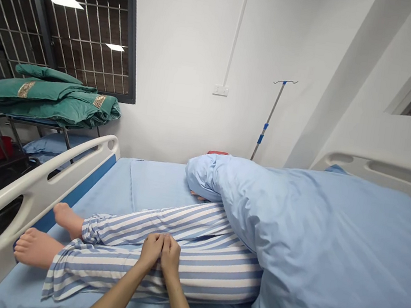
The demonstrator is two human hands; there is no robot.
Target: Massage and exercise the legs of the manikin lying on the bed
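The left hand [151, 249] and right hand [171, 254] meet side by side over the near leg of the striped trousers [218, 277], their fingers bent downward with the tips hidden, so whether they close on the cloth cannot be told. The trousers clothe two legs lying lengthwise on the light-blue bed sheet [159, 177], with bare feet [39, 248] toward the white footboard [35, 193] at left. A rumpled blue quilt [316, 237] covers the upper end of the trousers at right.
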